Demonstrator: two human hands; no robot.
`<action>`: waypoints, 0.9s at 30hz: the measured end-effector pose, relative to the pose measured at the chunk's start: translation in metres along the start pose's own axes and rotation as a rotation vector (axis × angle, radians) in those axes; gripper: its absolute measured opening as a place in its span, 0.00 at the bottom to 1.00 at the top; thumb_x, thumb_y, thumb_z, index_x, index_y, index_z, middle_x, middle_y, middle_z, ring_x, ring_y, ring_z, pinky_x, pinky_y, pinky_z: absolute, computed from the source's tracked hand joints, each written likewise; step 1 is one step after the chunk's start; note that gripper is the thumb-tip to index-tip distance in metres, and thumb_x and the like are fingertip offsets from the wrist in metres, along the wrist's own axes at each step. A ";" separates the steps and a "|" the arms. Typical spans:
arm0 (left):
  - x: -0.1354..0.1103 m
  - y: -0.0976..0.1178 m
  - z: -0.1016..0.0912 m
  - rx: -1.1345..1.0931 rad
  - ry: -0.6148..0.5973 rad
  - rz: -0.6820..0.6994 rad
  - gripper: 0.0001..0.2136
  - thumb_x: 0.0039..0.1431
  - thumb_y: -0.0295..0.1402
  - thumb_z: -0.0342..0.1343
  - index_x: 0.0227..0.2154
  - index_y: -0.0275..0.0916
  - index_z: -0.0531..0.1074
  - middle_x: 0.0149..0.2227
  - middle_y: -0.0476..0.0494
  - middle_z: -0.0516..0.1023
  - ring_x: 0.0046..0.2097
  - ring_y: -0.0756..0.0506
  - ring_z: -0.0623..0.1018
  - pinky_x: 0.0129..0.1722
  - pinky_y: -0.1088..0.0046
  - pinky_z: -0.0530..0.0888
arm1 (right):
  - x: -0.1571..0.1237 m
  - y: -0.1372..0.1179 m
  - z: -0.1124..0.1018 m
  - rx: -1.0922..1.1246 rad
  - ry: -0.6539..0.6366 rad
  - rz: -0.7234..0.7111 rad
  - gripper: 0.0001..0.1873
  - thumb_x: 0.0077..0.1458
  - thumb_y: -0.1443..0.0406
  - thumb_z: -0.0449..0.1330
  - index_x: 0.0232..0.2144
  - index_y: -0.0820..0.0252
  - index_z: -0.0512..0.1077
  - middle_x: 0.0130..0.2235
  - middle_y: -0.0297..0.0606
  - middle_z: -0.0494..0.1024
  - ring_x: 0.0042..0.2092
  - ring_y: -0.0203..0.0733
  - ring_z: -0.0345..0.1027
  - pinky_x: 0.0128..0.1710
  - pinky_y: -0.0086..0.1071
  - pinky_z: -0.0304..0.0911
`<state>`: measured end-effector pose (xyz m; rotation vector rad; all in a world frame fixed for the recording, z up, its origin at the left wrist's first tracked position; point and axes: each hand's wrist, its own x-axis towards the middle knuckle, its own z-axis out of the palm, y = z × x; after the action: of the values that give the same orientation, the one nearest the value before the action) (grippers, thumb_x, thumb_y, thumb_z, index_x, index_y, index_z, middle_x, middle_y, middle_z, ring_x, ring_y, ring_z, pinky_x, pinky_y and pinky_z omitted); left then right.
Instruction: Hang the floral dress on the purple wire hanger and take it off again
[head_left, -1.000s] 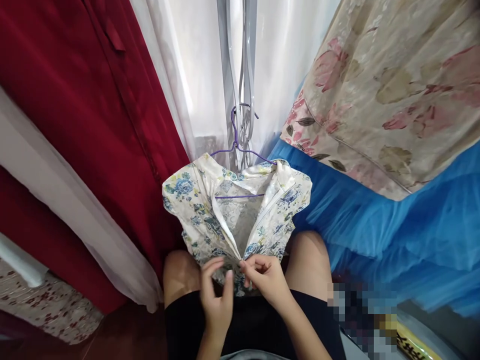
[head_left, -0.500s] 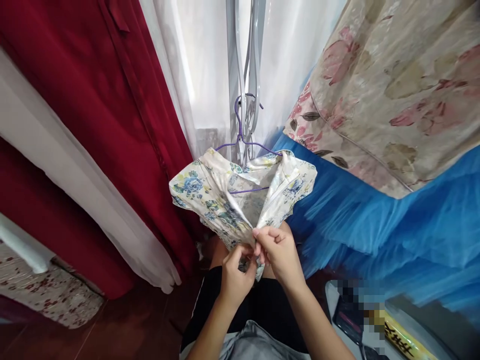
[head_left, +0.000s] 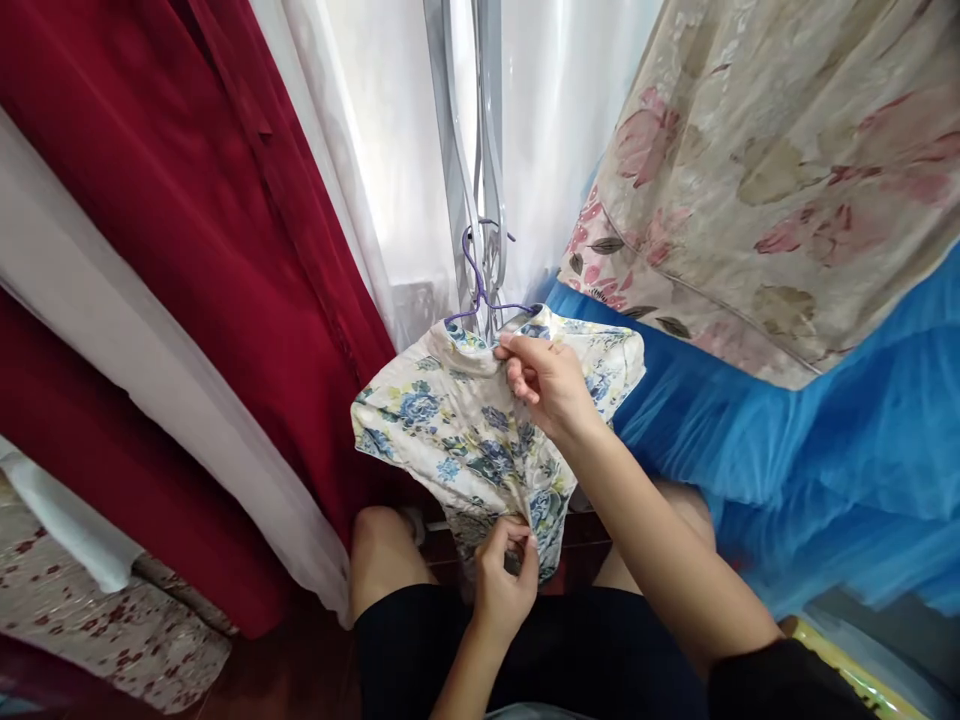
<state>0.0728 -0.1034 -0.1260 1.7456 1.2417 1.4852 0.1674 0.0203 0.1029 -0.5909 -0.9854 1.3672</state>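
Observation:
A small cream dress with blue flowers (head_left: 465, 420) hangs on a purple wire hanger (head_left: 480, 290) from a grey metal rack post (head_left: 466, 170). Its back opening now lies closed. My right hand (head_left: 544, 380) is up at the collar, fingers pinched on the top of the dress close to the hanger. My left hand (head_left: 504, 580) is lower down, fingers closed on the bottom hem of the dress, pulling it taut. My knees and black shorts (head_left: 540, 650) show below.
A dark red garment (head_left: 187, 230) and white sheer fabric (head_left: 375, 130) hang at the left. A beige cloth with pink flowers (head_left: 787, 170) and blue tulle (head_left: 787, 450) fill the right. A pale patterned cloth (head_left: 90, 620) lies at the lower left on the wooden floor.
My right hand rose from the lower part of the opening to the collar and the open back of the dress closed up. My left hand stayed low on the hem.

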 end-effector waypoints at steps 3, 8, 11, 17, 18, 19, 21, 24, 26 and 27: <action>0.029 0.007 -0.016 0.010 -0.033 0.090 0.04 0.66 0.31 0.54 0.36 0.39 0.73 0.35 0.42 0.77 0.39 0.43 0.79 0.41 0.67 0.77 | -0.008 0.003 -0.006 -0.078 -0.048 -0.011 0.15 0.50 0.56 0.69 0.25 0.63 0.77 0.17 0.29 0.73 0.16 0.27 0.61 0.12 0.20 0.50; 0.122 0.067 -0.056 0.019 0.237 0.275 0.12 0.70 0.34 0.52 0.53 0.42 0.72 0.44 0.40 0.78 0.46 0.44 0.79 0.47 0.67 0.76 | -0.030 0.014 -0.012 -0.181 -0.044 -0.093 0.13 0.56 0.57 0.66 0.26 0.60 0.75 0.17 0.29 0.73 0.16 0.28 0.60 0.15 0.22 0.52; 0.169 0.107 -0.073 0.126 0.071 0.420 0.13 0.72 0.35 0.50 0.54 0.42 0.73 0.42 0.44 0.80 0.43 0.46 0.79 0.47 0.68 0.75 | -0.039 0.011 -0.014 -0.287 -0.059 -0.196 0.12 0.60 0.59 0.64 0.27 0.58 0.75 0.18 0.29 0.73 0.18 0.29 0.61 0.19 0.24 0.55; 0.187 0.149 -0.080 0.351 0.107 0.546 0.09 0.72 0.33 0.51 0.41 0.39 0.76 0.39 0.46 0.80 0.40 0.48 0.78 0.42 0.72 0.73 | -0.031 0.013 -0.021 -0.415 -0.097 -0.316 0.14 0.59 0.56 0.66 0.27 0.57 0.71 0.18 0.27 0.67 0.19 0.31 0.57 0.20 0.27 0.50; 0.187 0.152 -0.080 0.360 0.139 0.567 0.09 0.71 0.33 0.52 0.41 0.39 0.76 0.39 0.46 0.81 0.40 0.48 0.78 0.43 0.71 0.73 | -0.029 0.017 -0.022 -0.424 -0.087 -0.326 0.14 0.59 0.56 0.66 0.27 0.57 0.71 0.18 0.26 0.66 0.19 0.31 0.55 0.20 0.27 0.49; 0.186 0.155 -0.082 0.363 0.169 0.582 0.08 0.71 0.33 0.53 0.40 0.39 0.77 0.39 0.46 0.81 0.41 0.47 0.78 0.44 0.71 0.73 | -0.027 0.020 -0.022 -0.438 -0.072 -0.329 0.14 0.59 0.55 0.65 0.28 0.58 0.71 0.18 0.26 0.65 0.19 0.31 0.54 0.20 0.27 0.48; 0.189 0.158 -0.088 0.329 0.256 0.580 0.08 0.70 0.34 0.54 0.39 0.38 0.77 0.38 0.46 0.80 0.41 0.47 0.78 0.45 0.70 0.73 | -0.027 0.027 -0.024 -0.481 -0.068 -0.293 0.15 0.59 0.55 0.64 0.27 0.58 0.70 0.18 0.26 0.64 0.19 0.30 0.52 0.19 0.27 0.45; 0.199 0.150 -0.113 0.137 0.495 0.510 0.08 0.69 0.35 0.56 0.40 0.37 0.76 0.37 0.47 0.78 0.40 0.48 0.78 0.43 0.73 0.74 | -0.037 0.031 -0.029 -0.484 -0.139 -0.133 0.19 0.57 0.56 0.64 0.21 0.57 0.65 0.16 0.26 0.62 0.18 0.29 0.49 0.19 0.27 0.43; 0.208 0.135 -0.138 -0.025 0.627 0.440 0.07 0.67 0.35 0.58 0.38 0.36 0.76 0.34 0.48 0.77 0.37 0.50 0.77 0.40 0.76 0.74 | -0.052 0.032 -0.029 -0.411 -0.174 -0.023 0.20 0.56 0.57 0.64 0.19 0.57 0.64 0.14 0.26 0.61 0.18 0.29 0.48 0.19 0.27 0.44; 0.211 0.124 -0.152 -0.108 0.666 0.389 0.07 0.65 0.35 0.60 0.37 0.36 0.76 0.33 0.48 0.76 0.36 0.51 0.77 0.38 0.77 0.74 | -0.060 0.033 -0.028 -0.370 -0.185 0.018 0.19 0.56 0.57 0.64 0.19 0.57 0.64 0.14 0.25 0.60 0.18 0.29 0.48 0.19 0.27 0.44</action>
<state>-0.0394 0.0042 0.1168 1.5217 1.1114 2.4502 0.1787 -0.0279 0.0475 -0.7582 -1.4023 1.2798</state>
